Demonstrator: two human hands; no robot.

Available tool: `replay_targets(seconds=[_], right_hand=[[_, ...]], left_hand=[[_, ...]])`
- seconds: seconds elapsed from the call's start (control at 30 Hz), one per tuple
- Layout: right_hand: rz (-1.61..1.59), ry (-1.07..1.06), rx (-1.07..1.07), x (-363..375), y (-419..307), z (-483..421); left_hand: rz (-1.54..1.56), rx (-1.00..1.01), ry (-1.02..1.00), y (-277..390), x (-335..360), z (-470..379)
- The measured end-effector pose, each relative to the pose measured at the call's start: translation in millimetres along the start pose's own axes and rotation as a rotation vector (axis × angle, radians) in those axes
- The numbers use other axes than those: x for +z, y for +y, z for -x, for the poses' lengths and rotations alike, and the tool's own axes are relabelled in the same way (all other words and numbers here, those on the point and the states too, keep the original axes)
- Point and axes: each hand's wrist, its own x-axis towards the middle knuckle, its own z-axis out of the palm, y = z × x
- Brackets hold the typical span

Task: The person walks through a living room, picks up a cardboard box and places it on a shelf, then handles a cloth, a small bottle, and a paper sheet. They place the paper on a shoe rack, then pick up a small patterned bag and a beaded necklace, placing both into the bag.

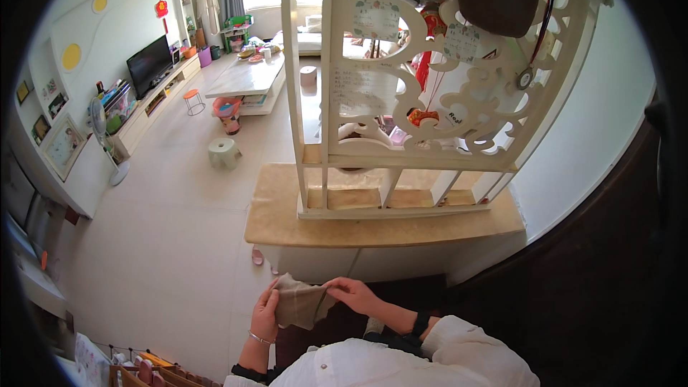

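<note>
A small grey-brown cloth [301, 303] is stretched between my two hands, above a dark mat, in front of a cabinet. My left hand [265, 309], with a bracelet at its wrist, grips the cloth's left edge with the thumb on top. The fingertips of my right hand [352, 294] pinch its upper right corner; a dark band is around that wrist. The cloth hangs a little loose at its lower edge. Just beyond it stands the low cabinet with a tan top [322, 231].
A carved white openwork screen [419, 158] rises from the cabinet. Pink slippers [258, 256] lie by its left end. Farther off are a pale green plastic stool [224, 152], a marble-topped coffee table [244, 83] and a standing fan [99, 118]. A shoe rack [129, 376] stands at the lower left.
</note>
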Motion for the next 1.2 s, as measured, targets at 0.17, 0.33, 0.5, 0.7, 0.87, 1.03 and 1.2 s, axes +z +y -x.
replay_targets(seconds=[0.17,0.33,0.5,0.7,0.87,1.03,1.2], right_hand=[[-0.202,0.135,-0.134,-53.4,-33.2,6.2],[-0.156,0.214,-0.166,-94.3,-61.8,-5.4],[-0.195,0.121,-0.238,-118.1,-81.8,-7.2],[-0.053,-0.202,-0.382,-135.7,-96.8,8.2],[-0.368,-0.003,-0.107,-166.9,-78.5,5.6],[-0.019,-0.141,0.204,-148.8,-40.2,10.7],[0.191,-0.36,0.329,-117.2,-27.7,-8.3]], left_hand=[[-0.277,-0.023,-0.065,1.5,42.2,-10.2],[-0.351,0.104,-0.029,-5.2,91.5,-31.4],[-0.353,-0.073,-0.15,-11.0,110.6,-53.6],[-0.858,0.208,-0.552,-39.9,133.6,-71.7],[-0.343,-0.163,-0.335,-26.5,148.9,-61.8],[-0.129,-0.09,-0.286,-10.4,145.2,-33.5],[-0.278,-0.043,-0.116,-16.6,95.3,-3.9]])
